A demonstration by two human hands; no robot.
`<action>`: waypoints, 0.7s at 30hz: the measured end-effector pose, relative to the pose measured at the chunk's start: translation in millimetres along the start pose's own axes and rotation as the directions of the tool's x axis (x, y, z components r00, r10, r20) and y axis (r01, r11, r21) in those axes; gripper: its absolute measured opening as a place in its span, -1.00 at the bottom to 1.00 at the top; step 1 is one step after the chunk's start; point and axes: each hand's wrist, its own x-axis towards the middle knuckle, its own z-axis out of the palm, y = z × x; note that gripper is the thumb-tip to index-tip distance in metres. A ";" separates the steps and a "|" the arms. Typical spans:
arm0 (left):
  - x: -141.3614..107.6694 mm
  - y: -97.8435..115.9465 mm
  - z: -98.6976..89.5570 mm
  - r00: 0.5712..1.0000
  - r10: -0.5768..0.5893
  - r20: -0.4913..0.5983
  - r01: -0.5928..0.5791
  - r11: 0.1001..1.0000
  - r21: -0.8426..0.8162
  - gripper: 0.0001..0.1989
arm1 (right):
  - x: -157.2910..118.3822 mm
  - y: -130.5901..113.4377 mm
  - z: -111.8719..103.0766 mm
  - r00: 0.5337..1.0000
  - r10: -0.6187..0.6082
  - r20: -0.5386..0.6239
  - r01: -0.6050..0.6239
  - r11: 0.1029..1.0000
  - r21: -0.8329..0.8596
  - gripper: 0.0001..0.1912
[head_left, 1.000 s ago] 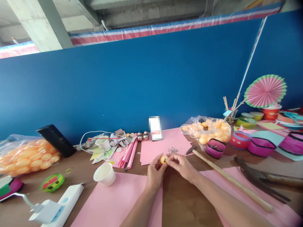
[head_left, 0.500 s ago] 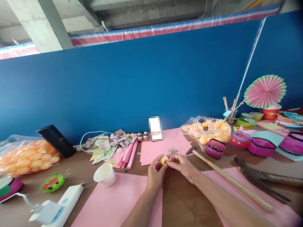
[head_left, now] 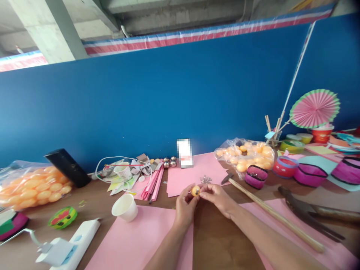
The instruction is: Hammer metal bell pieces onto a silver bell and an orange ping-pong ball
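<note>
A small orange ball point(head_left: 195, 190), like a table tennis ball, is held up between my two hands above the table. Small dark marks or bits show on the side of it that faces me; they are too small to name. My left hand point(head_left: 184, 207) is closed round the ball's left side with thumb and fingers. From the right, my right hand point(head_left: 221, 200) pinches at the ball's edge, its thumb and forefinger close to the dark bits. Just beyond them lies a little heap of small silvery pieces point(head_left: 206, 180) on a pink sheet point(head_left: 180, 182).
A white cup point(head_left: 125, 208) stands on another pink sheet point(head_left: 135, 243) to the left. A wooden-handled hammer point(head_left: 270, 212) and a dark claw tool point(head_left: 305, 210) lie on the right. Bags of orange balls point(head_left: 36, 187) point(head_left: 255, 155) and a power strip point(head_left: 84, 238) sit farther out.
The ball has turned very slightly in my fingers, and its dark marks look a little shifted. Both hands have otherwise stayed in place.
</note>
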 end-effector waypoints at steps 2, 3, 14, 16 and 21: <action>0.3 -0.9 -0.3 1.000 0.000 0.008 0.000 1.000 -0.001 -0.51 | 0.1 0.3 0.4 1.000 0.004 -0.010 -0.003 1.000 0.026 -0.69; 0.6 -1.9 -0.7 1.000 0.002 0.015 -0.002 1.000 -0.003 -0.51 | 0.3 0.8 0.5 1.000 0.006 -0.017 -0.006 0.999 0.045 -0.69; 1.5 -6.7 -2.4 0.995 0.045 0.085 -0.046 0.999 0.003 -0.56 | 1.3 4.1 1.1 0.999 0.025 -0.026 -0.023 0.997 0.079 -0.70; 1.4 -5.9 -2.4 0.996 0.039 0.084 -0.040 0.999 0.010 -0.55 | 1.2 3.6 1.1 1.000 0.021 -0.020 -0.019 0.996 0.084 -0.72; 0.7 -6.1 -2.5 0.994 0.037 0.098 -0.041 0.998 0.039 -0.55 | 1.4 2.9 1.4 1.000 0.001 -0.027 0.001 0.996 0.087 -0.75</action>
